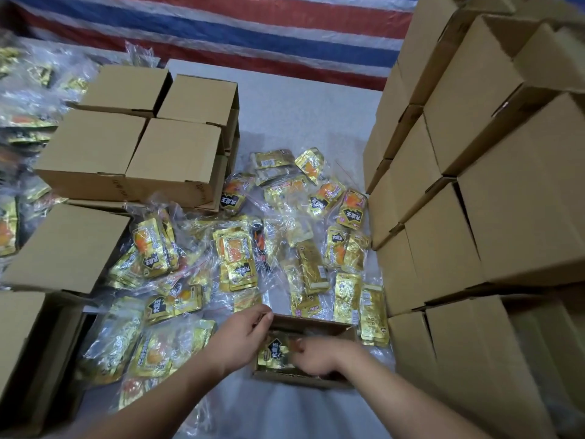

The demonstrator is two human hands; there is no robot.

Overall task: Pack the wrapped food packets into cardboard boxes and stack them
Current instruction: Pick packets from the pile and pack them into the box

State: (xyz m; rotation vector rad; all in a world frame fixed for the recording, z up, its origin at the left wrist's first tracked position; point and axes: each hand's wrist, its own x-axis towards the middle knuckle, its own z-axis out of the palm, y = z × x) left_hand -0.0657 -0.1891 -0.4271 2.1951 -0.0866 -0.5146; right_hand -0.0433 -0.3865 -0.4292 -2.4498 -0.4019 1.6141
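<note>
Stacked boxes wall the right, closed boxes crowd the left (packets litter between); bare tabletop beyond.

1. Two hands are seen: a left hand and a right hand.
2. One open cardboard box is counted at the near edge.
3. Four closed boxes are counted in the block at the upper left; further boxes lie beneath and in front, their number not determinable.
4. The stacked boxes at the right exceed ten; an exact count cannot be given.
5. The gold food packets, bagged in clear plastic, exceed twenty; overlap prevents an exact count.
</note>
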